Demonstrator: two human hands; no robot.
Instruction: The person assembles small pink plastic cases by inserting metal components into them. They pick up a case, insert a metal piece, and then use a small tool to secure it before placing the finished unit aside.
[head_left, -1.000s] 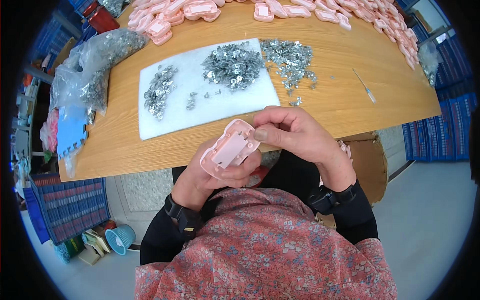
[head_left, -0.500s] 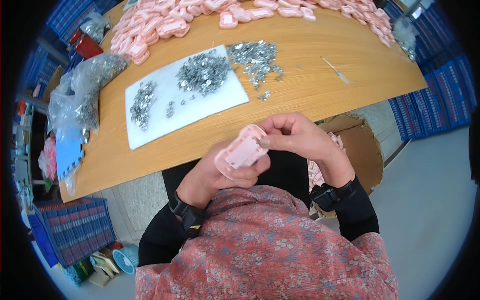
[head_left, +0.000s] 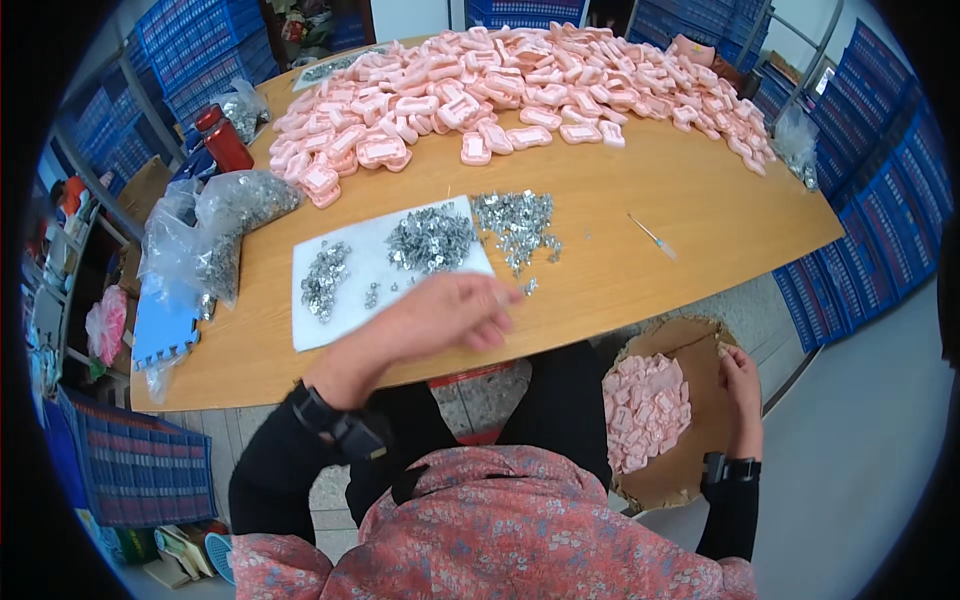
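Observation:
My left hand (head_left: pixel 455 315) hovers over the table's front edge, by the lower right corner of a white foam board (head_left: pixel 325 250). Its fingers are loosely bent and apart, a bit blurred, with nothing seen in them. On the board lie heaps of small silvery metal pieces (head_left: pixel 432 238); another heap (head_left: pixel 517 222) spreads on the wood beside it. My right hand (head_left: pixel 740 380) is down at the right rim of a cardboard box (head_left: pixel 712 440), fingers loosely bent, no object visible in them. Pink plastic shells (head_left: pixel 645 405) fill part of the box.
A large mound of pink shells (head_left: pixel 450 90) covers the far side of the wooden table (head_left: pixel 600 200). A thin pointed tool (head_left: pixel 655 238) lies at right. Bags of metal pieces (head_left: pixel 245 200), a red flask (head_left: pixel 224 140) and a blue mat (head_left: pixel 165 320) are at left; blue crates (head_left: pixel 860 230) stand around.
The pink shell has left my left hand. That hand moved up over the table's edge, while my right hand went down and right to the box. The view has tilted up.

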